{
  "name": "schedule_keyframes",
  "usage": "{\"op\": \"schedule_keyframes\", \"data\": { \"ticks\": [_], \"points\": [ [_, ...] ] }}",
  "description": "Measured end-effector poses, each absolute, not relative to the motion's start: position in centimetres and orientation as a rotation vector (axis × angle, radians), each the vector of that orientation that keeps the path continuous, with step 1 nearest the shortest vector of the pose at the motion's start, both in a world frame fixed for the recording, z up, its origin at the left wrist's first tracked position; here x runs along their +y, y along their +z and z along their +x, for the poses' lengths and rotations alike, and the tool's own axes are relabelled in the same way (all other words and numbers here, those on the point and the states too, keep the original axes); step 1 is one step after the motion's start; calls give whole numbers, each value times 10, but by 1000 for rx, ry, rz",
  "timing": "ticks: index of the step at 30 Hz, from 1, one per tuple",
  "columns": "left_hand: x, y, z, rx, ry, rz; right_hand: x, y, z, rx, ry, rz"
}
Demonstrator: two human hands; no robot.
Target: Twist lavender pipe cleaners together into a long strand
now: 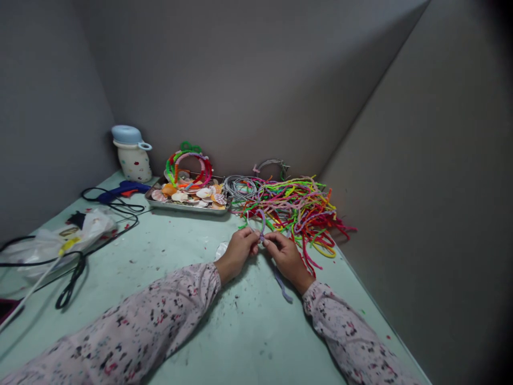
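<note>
A lavender pipe cleaner [282,286] is pinched between my two hands above the table. Its upper part stands up in a bend over my fingertips, and its tail hangs down below my right hand. My left hand [239,250] is closed on it, fingers pressed together, with a thin pale strand rising beside them. My right hand [285,255] grips the lavender strand just to the right, thumb and forefinger together. Fingertips partly hide the spot where the strands meet. Just beyond my hands lies a heap of colourful pipe cleaners [304,203].
Coils of grey wire [240,187] lie beside a metal tray [188,209] of seashells, with colourful hoops [208,171] on top. Left are a lidded bottle [134,160], a blue glue gun [120,190], black cables [66,297] and a plastic bag [96,227]. Grey walls stand behind and right.
</note>
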State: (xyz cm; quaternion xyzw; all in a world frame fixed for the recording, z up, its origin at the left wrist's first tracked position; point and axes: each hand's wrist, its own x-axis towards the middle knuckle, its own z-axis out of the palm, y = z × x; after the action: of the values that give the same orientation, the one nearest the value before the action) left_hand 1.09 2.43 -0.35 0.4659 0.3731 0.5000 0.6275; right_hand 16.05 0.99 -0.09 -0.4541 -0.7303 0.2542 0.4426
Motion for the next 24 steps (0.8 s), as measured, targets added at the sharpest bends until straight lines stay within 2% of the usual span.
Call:
{"op": "schedule_keyframes", "data": {
  "ticks": [16, 24],
  "points": [
    [8, 6, 13, 901, 1216, 1244, 11, -6, 168, -1750, 723, -1044],
    [3, 11, 13, 890, 1263, 1376, 9, -4, 171, -1811, 586, -1024]
  ]
}}
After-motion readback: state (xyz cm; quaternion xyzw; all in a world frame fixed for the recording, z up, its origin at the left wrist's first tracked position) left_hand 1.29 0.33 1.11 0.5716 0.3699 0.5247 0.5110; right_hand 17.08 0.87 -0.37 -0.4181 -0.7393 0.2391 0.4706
